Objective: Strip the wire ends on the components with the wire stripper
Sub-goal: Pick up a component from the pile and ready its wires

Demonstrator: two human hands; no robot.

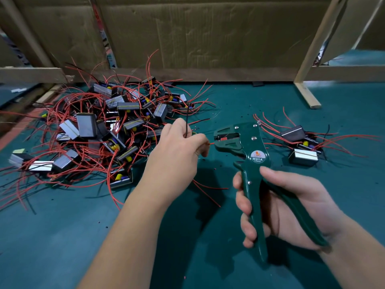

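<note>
While the right hand point(291, 207) grips both handles of the green wire stripper point(250, 163) above the near right of the teal surface point(62, 236), the tool's head points left, jaws parted. Left hand point(179, 151) is closed in a pinch on a red wire point(210, 143), whose short end projects right and sits just at the stripper's mouth; a black wire point(186, 119) rises from the same fist. Large pile of components point(100, 130) with tangled red leads lies at far left. Smaller group of components point(302, 149) lies at far right, beyond the stripper. Cardboard wall point(198, 34) backs the surface.
</note>
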